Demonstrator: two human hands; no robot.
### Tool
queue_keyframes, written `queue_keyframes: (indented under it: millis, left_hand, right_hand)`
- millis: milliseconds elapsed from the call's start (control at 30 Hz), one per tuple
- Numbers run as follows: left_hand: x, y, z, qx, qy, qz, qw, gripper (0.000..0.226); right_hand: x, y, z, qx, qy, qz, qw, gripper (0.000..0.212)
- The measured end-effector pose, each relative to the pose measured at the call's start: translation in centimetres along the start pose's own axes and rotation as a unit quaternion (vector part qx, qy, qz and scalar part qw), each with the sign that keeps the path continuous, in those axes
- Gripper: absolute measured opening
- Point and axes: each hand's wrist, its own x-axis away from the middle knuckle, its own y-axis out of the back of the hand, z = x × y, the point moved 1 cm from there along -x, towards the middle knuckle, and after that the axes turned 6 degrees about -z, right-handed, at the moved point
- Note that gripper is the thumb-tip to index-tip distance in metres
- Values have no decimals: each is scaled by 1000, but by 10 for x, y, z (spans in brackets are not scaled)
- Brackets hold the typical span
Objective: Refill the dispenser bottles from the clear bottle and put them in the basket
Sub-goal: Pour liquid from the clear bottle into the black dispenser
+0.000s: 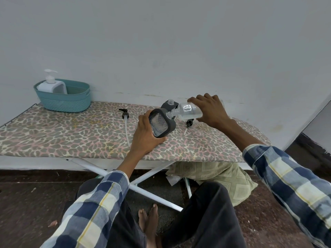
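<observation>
My left hand (146, 135) grips a dark grey dispenser bottle (162, 123) tilted on the ironing board, its neck open. My right hand (209, 110) holds the clear bottle (189, 111) tipped on its side, mouth against the grey bottle's neck. A second grey dispenser bottle (169, 104) stands open just behind them. Two black pump heads with tubes lie on the board, one to the left (124, 113) and one under the clear bottle (189, 122). A white dispenser bottle (52, 85) with its pump on stands in the teal basket (71, 102) at the far left.
The leopard-print ironing board (80, 133) stands against a white wall on white crossed legs. A beige cushion (218, 178) lies on the dark floor beneath its right end. My legs and bare feet are below the board's front edge.
</observation>
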Motion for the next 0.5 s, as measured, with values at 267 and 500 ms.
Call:
queue_keyframes:
  millis: [267,500]
  left_hand:
    - [0,0,0,-2,-2,1,1000,124]
    - [0,0,0,-1,0,1,1000,124]
  right_hand:
    - [0,-1,0,0,-1,2,1000,73]
    - [0,-2,-1,2,0,3,1000,73]
